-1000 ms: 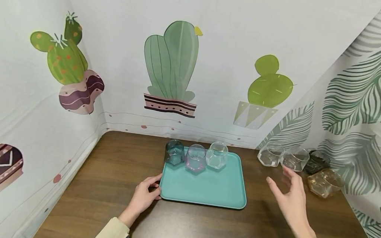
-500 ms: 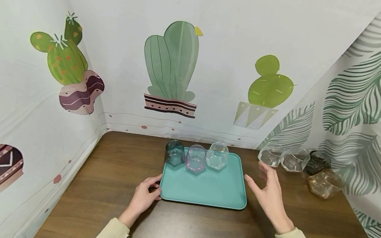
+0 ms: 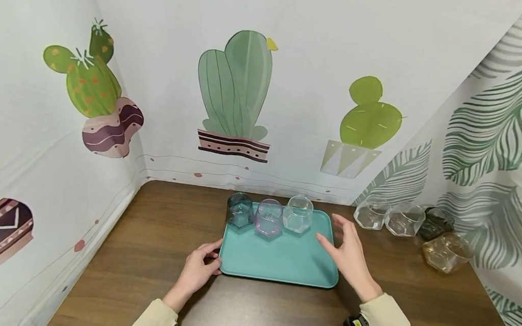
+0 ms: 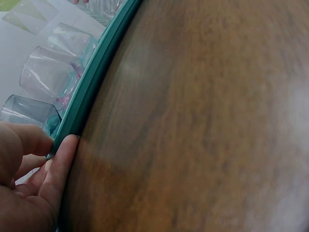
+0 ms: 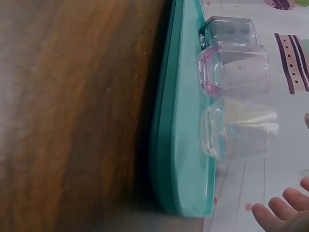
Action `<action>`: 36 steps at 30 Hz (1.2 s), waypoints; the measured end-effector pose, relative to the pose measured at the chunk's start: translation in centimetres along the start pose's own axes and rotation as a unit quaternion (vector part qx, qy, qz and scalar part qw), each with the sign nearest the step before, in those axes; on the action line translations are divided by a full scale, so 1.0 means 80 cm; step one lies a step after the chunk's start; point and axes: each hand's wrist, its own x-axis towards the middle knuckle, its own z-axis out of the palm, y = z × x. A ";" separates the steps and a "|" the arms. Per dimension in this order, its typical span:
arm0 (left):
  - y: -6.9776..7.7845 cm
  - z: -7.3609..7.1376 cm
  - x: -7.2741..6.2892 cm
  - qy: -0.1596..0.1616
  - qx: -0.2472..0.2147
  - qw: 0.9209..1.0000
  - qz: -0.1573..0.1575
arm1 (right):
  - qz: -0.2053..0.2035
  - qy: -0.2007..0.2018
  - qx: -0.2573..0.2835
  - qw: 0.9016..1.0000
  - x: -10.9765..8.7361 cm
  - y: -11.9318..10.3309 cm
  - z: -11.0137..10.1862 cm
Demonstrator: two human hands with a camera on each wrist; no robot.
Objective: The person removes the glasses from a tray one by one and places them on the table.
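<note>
A turquoise tray lies on the table. Along its back edge stand three tumblers: a dark grey one, a pink-tinted one and a clear one. My left hand holds the tray's front left corner; in the left wrist view, its thumb and fingers meet at the rim. My right hand hovers at the tray's right edge, fingers spread and slightly bent, holding nothing. Only its fingertips show at the lower right of the right wrist view.
More tumblers stand at the table's back right: two clear ones side by side, a dark one behind, and an amber one nearest the right edge. A white printed cloth hangs behind the brown wooden table.
My right hand has moved left, from in front of the clear tumblers at the right to the tray's right edge. The left hand and the tumblers have stayed in place.
</note>
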 end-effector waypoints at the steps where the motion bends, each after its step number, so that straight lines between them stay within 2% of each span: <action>1: 0.000 0.000 0.000 0.000 0.000 1.000 0.000 | 0.003 -0.006 0.002 1.000 0.002 0.000 0.002; 15: -0.002 0.000 0.002 0.003 0.005 1.000 -0.003 | 0.036 -0.062 0.040 0.997 0.042 0.011 0.038; 24: -0.002 0.001 0.001 0.002 0.007 1.000 -0.004 | 0.056 -0.104 0.037 0.992 0.066 0.012 0.045; 36: 0.001 0.000 0.002 0.002 0.005 1.000 -0.004 | 0.069 -0.147 0.037 0.986 0.078 0.020 0.053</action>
